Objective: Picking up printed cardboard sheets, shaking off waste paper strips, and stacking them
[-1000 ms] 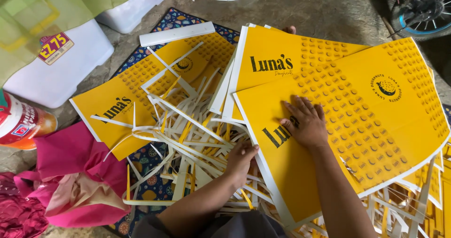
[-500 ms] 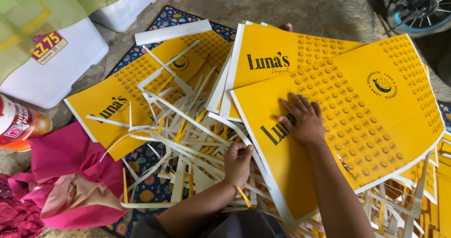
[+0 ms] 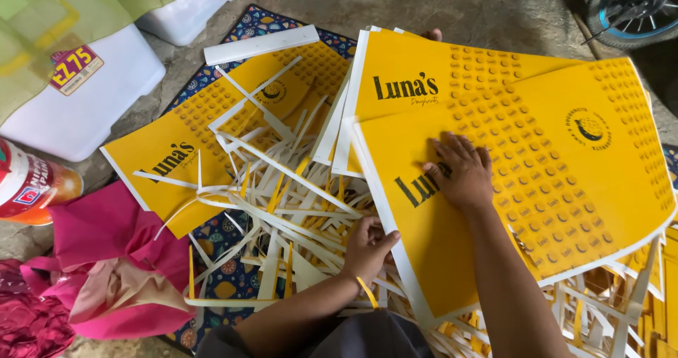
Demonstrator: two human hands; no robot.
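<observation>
Right hand (image 3: 462,178) lies flat, fingers spread, on the top yellow printed sheet (image 3: 537,188) at right. Left hand (image 3: 369,248) pinches that sheet's near-left white edge, beside the white paper strips (image 3: 282,203).

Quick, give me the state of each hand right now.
Left hand: closed, gripping the edge of the top yellow sheet.
Right hand: open, pressed flat on that sheet.

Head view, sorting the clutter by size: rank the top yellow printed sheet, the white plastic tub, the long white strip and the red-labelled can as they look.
1. top yellow printed sheet
2. white plastic tub
3. Unsure: long white strip and red-labelled can, which the frame edge cuts off.
</observation>
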